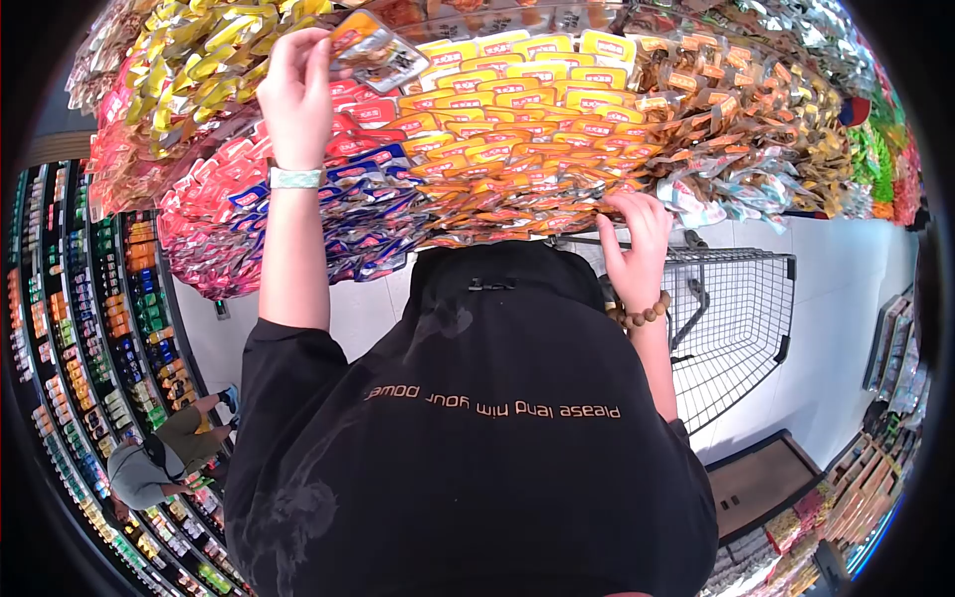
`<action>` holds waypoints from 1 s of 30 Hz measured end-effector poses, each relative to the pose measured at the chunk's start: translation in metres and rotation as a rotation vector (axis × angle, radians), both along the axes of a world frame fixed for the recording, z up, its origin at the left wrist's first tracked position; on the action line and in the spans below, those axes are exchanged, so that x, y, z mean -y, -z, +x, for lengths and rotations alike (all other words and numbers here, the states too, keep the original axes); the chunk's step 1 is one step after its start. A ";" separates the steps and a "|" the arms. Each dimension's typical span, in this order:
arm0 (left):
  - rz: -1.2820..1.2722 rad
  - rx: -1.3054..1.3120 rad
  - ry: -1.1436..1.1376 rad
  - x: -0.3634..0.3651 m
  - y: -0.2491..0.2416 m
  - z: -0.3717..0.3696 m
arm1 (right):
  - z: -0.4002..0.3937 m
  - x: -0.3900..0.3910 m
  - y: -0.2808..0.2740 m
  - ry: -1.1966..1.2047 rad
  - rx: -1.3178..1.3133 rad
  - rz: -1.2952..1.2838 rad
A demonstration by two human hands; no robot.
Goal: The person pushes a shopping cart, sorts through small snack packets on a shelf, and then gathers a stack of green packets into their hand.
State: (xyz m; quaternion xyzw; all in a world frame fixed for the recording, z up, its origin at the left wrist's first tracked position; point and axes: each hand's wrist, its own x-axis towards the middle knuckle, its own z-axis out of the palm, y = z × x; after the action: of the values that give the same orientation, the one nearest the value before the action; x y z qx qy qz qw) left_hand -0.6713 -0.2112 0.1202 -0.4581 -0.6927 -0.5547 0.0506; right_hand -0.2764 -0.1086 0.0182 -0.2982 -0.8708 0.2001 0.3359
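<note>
**Shopping cart and stocked shelves seen around the aisle**

A dark wire shopping cart (741, 323) is seen on the pale floor (841, 259), right of centre. Below it in the view, a brown rectangular stand (781, 486) is edged in a darker colour. The left side is filled by long shelves (95, 318), lined with rows of multicoloured goods too small to be identified. Beside them, lower down, another person (147, 473) dressed in a grey top and shorts is seen. Bright green packets (875, 164) are heaped near the right edge.
</note>
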 end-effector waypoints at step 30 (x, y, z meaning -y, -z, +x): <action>-0.579 -0.283 0.164 -0.029 0.036 0.012 | -0.002 -0.001 0.002 -0.009 0.002 0.003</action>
State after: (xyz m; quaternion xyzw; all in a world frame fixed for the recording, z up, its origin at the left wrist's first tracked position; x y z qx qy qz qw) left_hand -0.6596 -0.1821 0.0846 -0.5802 -0.7685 -0.2680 -0.0311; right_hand -0.2784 -0.1071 0.0163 -0.2940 -0.8727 0.1999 0.3347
